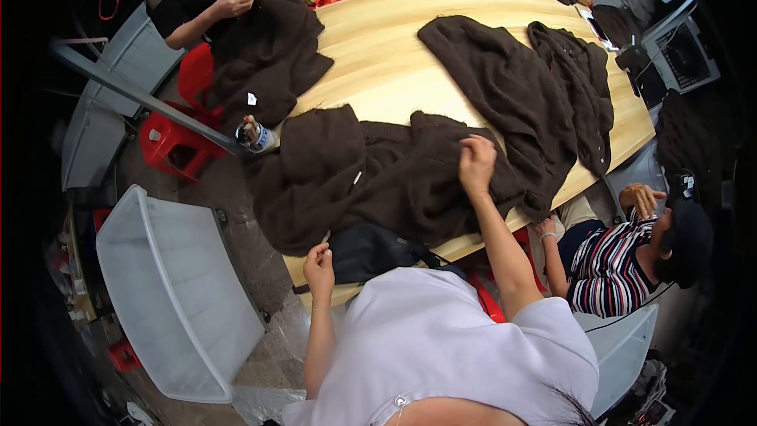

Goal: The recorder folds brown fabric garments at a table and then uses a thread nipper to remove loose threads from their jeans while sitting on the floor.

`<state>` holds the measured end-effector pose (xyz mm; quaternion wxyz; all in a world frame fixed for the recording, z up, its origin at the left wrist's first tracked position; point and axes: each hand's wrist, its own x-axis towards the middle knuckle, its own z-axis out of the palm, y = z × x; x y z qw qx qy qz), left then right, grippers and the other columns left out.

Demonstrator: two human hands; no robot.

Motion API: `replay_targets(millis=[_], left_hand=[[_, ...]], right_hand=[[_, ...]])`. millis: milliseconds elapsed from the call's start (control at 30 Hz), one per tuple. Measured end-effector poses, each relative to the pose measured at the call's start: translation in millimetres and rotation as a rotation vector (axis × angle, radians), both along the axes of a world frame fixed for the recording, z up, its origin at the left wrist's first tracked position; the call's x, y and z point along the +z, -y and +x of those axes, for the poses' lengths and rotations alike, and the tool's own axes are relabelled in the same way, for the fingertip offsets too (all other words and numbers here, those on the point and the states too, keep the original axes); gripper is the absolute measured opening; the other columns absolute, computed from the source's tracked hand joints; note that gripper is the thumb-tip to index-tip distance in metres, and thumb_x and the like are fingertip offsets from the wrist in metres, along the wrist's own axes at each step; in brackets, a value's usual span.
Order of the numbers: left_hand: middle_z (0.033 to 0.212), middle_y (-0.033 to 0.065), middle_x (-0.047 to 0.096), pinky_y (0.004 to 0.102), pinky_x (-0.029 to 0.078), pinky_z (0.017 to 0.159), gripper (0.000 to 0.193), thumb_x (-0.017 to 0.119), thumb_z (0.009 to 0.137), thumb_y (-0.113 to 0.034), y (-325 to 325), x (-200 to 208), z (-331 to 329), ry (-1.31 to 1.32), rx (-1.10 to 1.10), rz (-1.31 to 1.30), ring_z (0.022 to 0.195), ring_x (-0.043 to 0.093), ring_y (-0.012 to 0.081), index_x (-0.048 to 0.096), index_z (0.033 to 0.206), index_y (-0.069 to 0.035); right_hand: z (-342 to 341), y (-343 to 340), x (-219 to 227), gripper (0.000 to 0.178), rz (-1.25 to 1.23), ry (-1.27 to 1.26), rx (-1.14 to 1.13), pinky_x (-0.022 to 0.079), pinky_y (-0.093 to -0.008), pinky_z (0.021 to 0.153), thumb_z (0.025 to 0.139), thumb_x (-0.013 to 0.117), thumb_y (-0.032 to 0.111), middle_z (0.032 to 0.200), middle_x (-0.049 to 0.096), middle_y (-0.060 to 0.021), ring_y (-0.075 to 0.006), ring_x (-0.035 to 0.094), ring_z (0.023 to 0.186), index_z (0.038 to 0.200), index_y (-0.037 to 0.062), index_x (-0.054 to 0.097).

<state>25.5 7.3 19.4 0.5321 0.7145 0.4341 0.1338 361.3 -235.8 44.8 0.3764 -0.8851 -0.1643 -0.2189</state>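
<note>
A dark brown knitted garment (pixel 394 170) lies bunched along the near side of the table in front of me. Above its right part, my right hand (pixel 477 166) is raised with the fingers curled together; anything in them is too small to make out. At the garment's near left edge, my left hand (pixel 319 268) pinches finger and thumb together, and a tiny pale tip shows just above them. Beside that hand, a black bag (pixel 374 252) lies on the table edge, partly under the garment.
More brown knitwear (pixel 512 87) covers the wooden table's (pixel 378 39) right side. A cup of tools (pixel 256 136) stands at the left edge. Co-workers sit at the far left, far right and near right. A large pale bin (pixel 181 292) and red stools (pixel 169 142) stand left.
</note>
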Motion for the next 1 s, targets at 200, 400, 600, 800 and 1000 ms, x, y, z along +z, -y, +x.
replay_targets(millis=[200, 400, 600, 800, 1000], left_hand=[[0.093, 0.0076, 0.067, 0.0296, 0.05, 0.079, 0.016, 0.062, 0.089, -0.008, -2.5, -10.7, -3.4, -0.008, -0.005, 0.075, 0.085, 0.063, 0.0169, 0.065, 0.105, -0.004], [0.119, 0.0159, 0.056, 0.0415, 0.042, 0.095, 0.031, 0.066, 0.079, -0.004, -13.3, 12.5, 22.8, -0.102, -0.141, 0.513, 0.112, 0.053, 0.0328, 0.062, 0.109, -0.005], [0.142, 0.0164, 0.04, 0.0645, 0.022, 0.108, 0.06, 0.071, 0.077, -0.022, -11.9, 22.9, 64.4, -0.333, -0.392, 0.689, 0.135, 0.031, 0.0382, 0.048, 0.132, -0.013], [0.111, 0.0069, 0.062, 0.0664, 0.02, 0.108, 0.041, 0.069, 0.078, -0.027, -21.6, -7.4, 81.8, -0.426, -0.58, 0.72, 0.112, 0.053, 0.0269, 0.061, 0.117, -0.015], [0.098, 0.006, 0.066, 0.0549, 0.032, 0.105, 0.029, 0.065, 0.07, -0.011, -35.0, -9.7, 69.2, -0.262, -0.366, 0.821, 0.1, 0.058, 0.0283, 0.066, 0.099, -0.013]], right_hand=[[31.1, -60.4, -8.1, 0.043, -0.378, -0.077, 0.348, 0.04, -0.0466, 0.098, 0.078, 0.051, -0.003, 0.135, 0.048, -0.0125, -0.0339, 0.044, 0.126, 0.117, 0.0135, 0.059], [56.7, -51.1, -37.9, 0.035, -0.779, -0.324, 0.415, 0.037, -0.048, 0.102, 0.078, 0.057, 0.005, 0.107, 0.058, -0.0117, -0.0309, 0.055, 0.108, 0.111, 0.0137, 0.058], [47.4, -25.6, -16.1, 0.023, -0.604, -0.322, 0.525, 0.043, -0.0487, 0.094, 0.079, 0.068, 0.015, 0.091, 0.061, -0.0126, -0.0343, 0.06, 0.094, 0.099, 0.0097, 0.058], [43.5, -1.7, 29.8, 0.026, -0.296, -0.298, 0.468, 0.045, -0.0485, 0.091, 0.077, 0.059, -0.001, 0.092, 0.063, -0.0165, -0.0373, 0.06, 0.094, 0.102, 0.0069, 0.057], [32.9, 11.3, 111.7, 0.024, 0.173, -0.312, 0.4, 0.049, -0.0292, 0.071, 0.079, 0.054, -0.01, 0.087, 0.063, -0.0114, -0.0198, 0.063, 0.082, 0.101, 0.0005, 0.061]])
